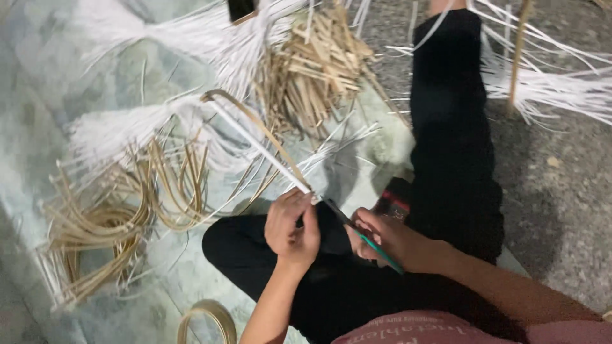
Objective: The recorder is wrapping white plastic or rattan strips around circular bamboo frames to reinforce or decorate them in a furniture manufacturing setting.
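**Cane strip held and cut over the lap**

Cane strip [258, 137], tan with a white face, arcs from a bend at upper centre down to the left hand [292, 227], whose fingers are curled together and clamped on its lower end, just above the crossed legs [446, 159] in black.

Head view. The right hand [386, 241] is closed round a green-handled knife [357, 230]; its dark blade points up-left, and the tip lies just beside the pinched end of the strip, though contact cannot be made out. Both hands sit close together over the lap, near the lower middle of the frame.

Left of the hands, loose coils [95, 223] of tan cane lie on a pale mat [38, 95], reaching nearly to its left edge. A smaller coil [207, 322] is cut off by the bottom edge. Bundles of white strips [127, 130] fan out above the coils, and a heap of short tan offcuts [315, 67] lies at upper centre. More white strips [554, 86] spread over the grey floor [561, 210] at upper right.

Bare mat shows between the coils and the near knee; bare floor lies right of the outstretched leg.
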